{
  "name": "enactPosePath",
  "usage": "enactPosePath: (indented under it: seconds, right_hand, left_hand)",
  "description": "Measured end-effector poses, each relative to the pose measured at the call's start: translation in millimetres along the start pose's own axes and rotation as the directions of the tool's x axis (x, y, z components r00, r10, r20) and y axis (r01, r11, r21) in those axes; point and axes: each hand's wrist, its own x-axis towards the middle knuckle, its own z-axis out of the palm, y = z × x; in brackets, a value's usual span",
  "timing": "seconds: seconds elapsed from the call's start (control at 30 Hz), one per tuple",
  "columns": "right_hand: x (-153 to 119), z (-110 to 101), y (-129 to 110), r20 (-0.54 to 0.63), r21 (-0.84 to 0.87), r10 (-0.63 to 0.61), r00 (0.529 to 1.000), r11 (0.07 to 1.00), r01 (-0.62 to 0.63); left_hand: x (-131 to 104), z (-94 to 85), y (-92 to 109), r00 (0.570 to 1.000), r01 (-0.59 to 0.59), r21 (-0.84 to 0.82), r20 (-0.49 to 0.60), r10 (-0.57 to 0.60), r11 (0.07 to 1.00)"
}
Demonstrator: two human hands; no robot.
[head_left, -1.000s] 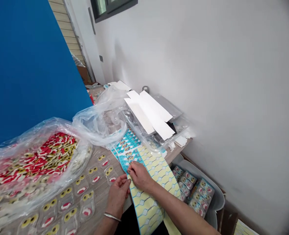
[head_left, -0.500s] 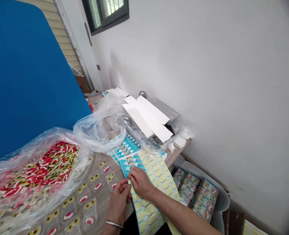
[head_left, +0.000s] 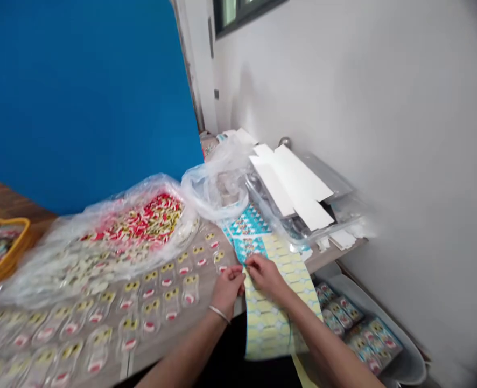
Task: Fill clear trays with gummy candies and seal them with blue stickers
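A printed label sheet [head_left: 250, 248], blue at its far part, joins a yellow backing strip [head_left: 281, 310] that hangs over the table's near edge. My right hand [head_left: 262, 274] rests on the strip's left side, fingers bent together at the border of blue and yellow. Close beside it, my left hand [head_left: 228, 288] has thumb and fingertips pressed together at the strip's left edge; whatever is between them is too small to make out. Left of my hands, clear blister pieces [head_left: 172, 303] with yellow rings and red-and-white parts lie in rows on the table.
A plastic bag [head_left: 141, 223] of red, white and yellow parts lies behind the rows. White card strips [head_left: 295, 186] top a clear tray [head_left: 290, 237]. Right and below stands a grey tub [head_left: 412, 361] of packed pieces. A yellow basket [head_left: 26, 237] is far left.
The view has swung left, bringing the yellow basket and more blister rows into sight. Both hands stay close together at the strip's left edge. The strip's lower end now shows hanging below the table edge.
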Motion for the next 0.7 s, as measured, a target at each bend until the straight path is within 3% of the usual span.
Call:
enactPosePath:
  seconds: [0.3,0.5,0.6,0.7]
  right_hand:
    - [4,-6,-4,0.105,-0.069,-0.066,0.992,0.995,0.074]
    - [6,-2,-6,0.234,-0.338,-0.072,0.969,0.929,0.151]
    - [6,3,-7,0.204,-0.440,-0.073,0.976,0.884,0.158]
    - [5,7,-5,0.100,-0.356,-0.049,0.994,0.931,0.082]
  left_hand:
    - [1,-2.0,-2,0.999,0.038,-0.049,0.021,-0.037,0.998]
    - [0,-1.1,0,0.999,0.036,-0.062,0.015,-0.035,0.997]
    - [0,-1.0,0,1.000,0.031,-0.066,0.001,-0.031,0.997]
    - [-1,-1.4,0,1.000,0.031,-0.057,0.005,-0.031,0.998]
